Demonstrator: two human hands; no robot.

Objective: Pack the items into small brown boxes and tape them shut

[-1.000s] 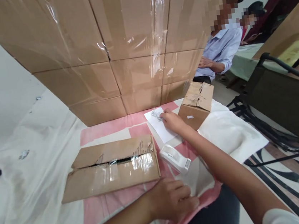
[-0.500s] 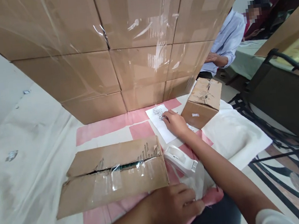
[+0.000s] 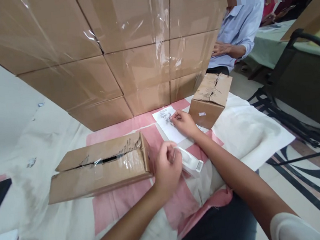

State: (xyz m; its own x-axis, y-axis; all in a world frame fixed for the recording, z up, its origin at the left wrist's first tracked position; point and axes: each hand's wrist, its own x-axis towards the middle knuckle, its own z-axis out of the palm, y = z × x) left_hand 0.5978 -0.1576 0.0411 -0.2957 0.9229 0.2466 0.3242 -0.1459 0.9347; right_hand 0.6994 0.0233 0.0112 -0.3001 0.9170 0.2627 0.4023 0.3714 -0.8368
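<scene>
My right hand (image 3: 185,123) rests over a white sheet of paper (image 3: 173,134), its thumb and fingertips pinched at a small heap of tiny dark and silvery pieces (image 3: 165,115). What it pinches is too small to name. My left hand (image 3: 168,167) is raised with fingers curled and thumb against them, beside a white tape dispenser (image 3: 192,162) that it partly covers. Whether anything is between those fingers is hidden. Left of this hand lies a long cardboard box (image 3: 103,180) with a torn, taped top slit. A smaller cardboard box (image 3: 205,113) stands just beyond my right hand.
A tall stack of taped cartons (image 3: 139,68) rises at the back. Beneath everything is a pink and white cloth (image 3: 120,201). A person in a light blue shirt (image 3: 241,22) sits behind the small box, another farther back. A dark chair (image 3: 306,84) stands at right.
My left hand has moved up and away from the near cloth edge to the tape dispenser, its fingers now curled. My right hand stays at the small pieces. The view has shifted slightly.
</scene>
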